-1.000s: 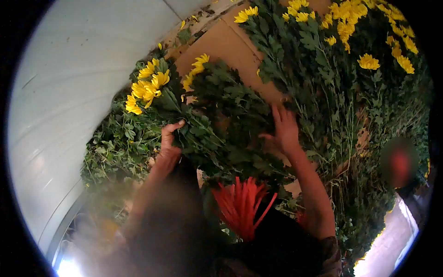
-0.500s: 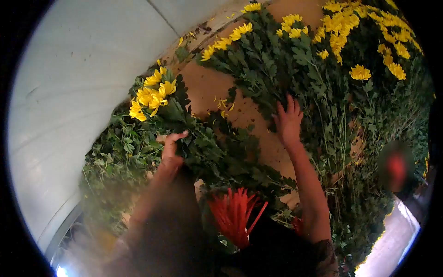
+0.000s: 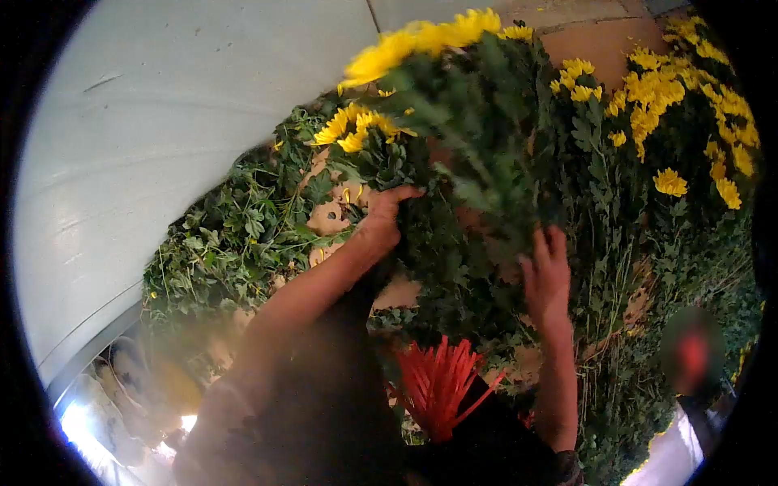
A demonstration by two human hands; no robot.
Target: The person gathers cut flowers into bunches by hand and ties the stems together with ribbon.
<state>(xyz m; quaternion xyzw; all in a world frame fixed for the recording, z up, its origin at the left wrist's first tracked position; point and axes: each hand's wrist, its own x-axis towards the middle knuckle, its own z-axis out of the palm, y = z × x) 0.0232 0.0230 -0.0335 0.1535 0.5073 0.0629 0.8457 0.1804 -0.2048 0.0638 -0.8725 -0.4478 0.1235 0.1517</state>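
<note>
My left hand [image 3: 382, 220] is closed around the stems of a small bunch of yellow chrysanthemums [image 3: 354, 130], with the blooms pointing away from me. To its right, my right hand [image 3: 549, 279] has its fingers wrapped round the stems of more yellow chrysanthemums [image 3: 425, 42]. These are raised, leaning left and smeared by motion, and their leaves partly cover the left hand's bunch. A bundle of red strips [image 3: 438, 387] sticks up near my body, below and between both hands.
Many yellow chrysanthemums [image 3: 656, 101] with long leafy stems lie to the right. Loose green leaves and stems [image 3: 219, 239] cover the ground at left, beside a white sheet wall [image 3: 154, 146]. Another person [image 3: 693, 381] is at the lower right edge.
My right hand has closed on chrysanthemum stems and swung them up and left. My left hand has moved right and slightly up in view with its bunch.
</note>
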